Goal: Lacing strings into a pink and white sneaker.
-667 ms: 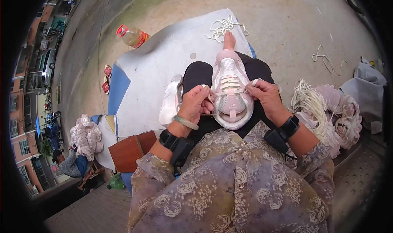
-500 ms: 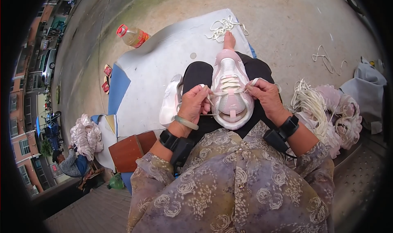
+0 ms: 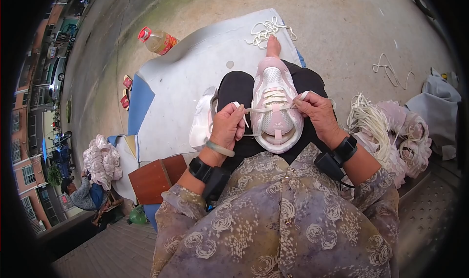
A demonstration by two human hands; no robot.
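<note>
- Closest in, we see our left hand (image 3: 227, 126) pinching one white lace end (image 3: 238, 111), thumb and fingers pressed tight on it, a pale bangle at the wrist.
- Our right hand (image 3: 320, 116) pinches the other lace end (image 3: 304, 95) the same way, fingers closed around it.
- Change since a moment ago: the hands have drawn a little wider apart, and the lace now runs taut across the shoe from one pinch to the other. We read that as the crossing being pulled snug, so the lacing is well along, near the upper eyelets.
- The pink and white sneaker (image 3: 274, 107) sits on our lap between both hands, resting on the black trousers (image 3: 234, 90).
- Its long axis runs straight away from us: the heel opening faces our body, the toe points outward toward our bare foot (image 3: 273, 47).
- Just left of the lap, a second pale shoe (image 3: 202, 119) lies on the white mat (image 3: 181, 77).
- To the right, a bundle of white laces (image 3: 364, 119) lies beside a heap of pink shoes (image 3: 410, 136).
- Farther out, loose laces (image 3: 266, 31) lie at the mat's far edge, more (image 3: 391, 73) on the bare ground.
- Far left, a bottle with a red cap (image 3: 157, 41) lies on its side.
</note>
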